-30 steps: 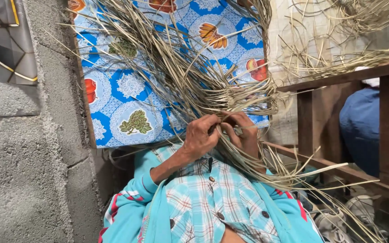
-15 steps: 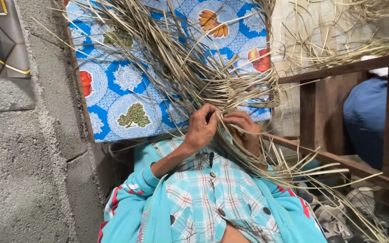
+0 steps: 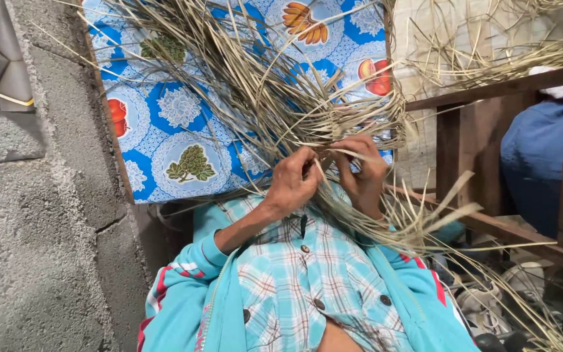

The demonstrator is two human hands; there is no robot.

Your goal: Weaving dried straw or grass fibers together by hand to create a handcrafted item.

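Grey block wall [image 3: 40, 215] close along the left edge, little room there. Blue patterned cloth [image 3: 184, 130] behind. Left hand [image 3: 292, 184] pinched on dry straw strips [image 3: 281, 98], right hand [image 3: 361, 171] curled around more of the same bundle, the two nearly touching. Wooden frame [image 3: 490, 156] crowding the right, shoes [image 3: 490, 303] beneath.
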